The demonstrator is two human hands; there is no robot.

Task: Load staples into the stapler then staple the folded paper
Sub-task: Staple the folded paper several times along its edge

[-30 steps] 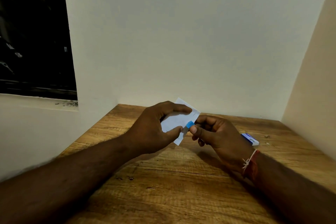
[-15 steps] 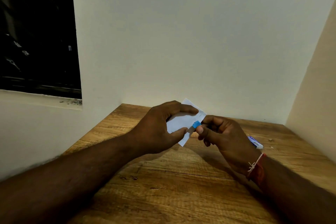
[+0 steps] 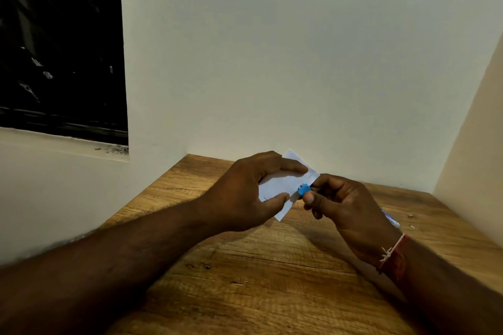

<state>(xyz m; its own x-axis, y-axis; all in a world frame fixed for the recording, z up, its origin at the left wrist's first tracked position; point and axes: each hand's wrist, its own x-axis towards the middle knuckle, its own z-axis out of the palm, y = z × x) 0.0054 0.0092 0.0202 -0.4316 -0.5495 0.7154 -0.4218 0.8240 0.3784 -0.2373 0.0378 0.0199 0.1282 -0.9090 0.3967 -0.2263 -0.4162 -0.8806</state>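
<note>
My left hand (image 3: 245,193) holds a small folded white paper (image 3: 283,183) above the wooden table, thumb under it and fingers over its top edge. Small staple marks show near the paper's right and left edges. My right hand (image 3: 343,207) grips a small blue stapler (image 3: 304,190); only its blue tip shows past my thumb, and it sits over the paper's right edge. The rest of the stapler is hidden in my fist.
A blue and white staple box (image 3: 392,220) lies on the wooden table (image 3: 272,280) behind my right wrist, mostly hidden. A few small bits lie near the table's right side (image 3: 411,216). Walls close in behind and right; a dark window (image 3: 60,43) is left.
Both hands have stayed together with paper and stapler. The stapler tip has shifted slightly along the paper's right edge, and the view has drifted a little to the left.
</note>
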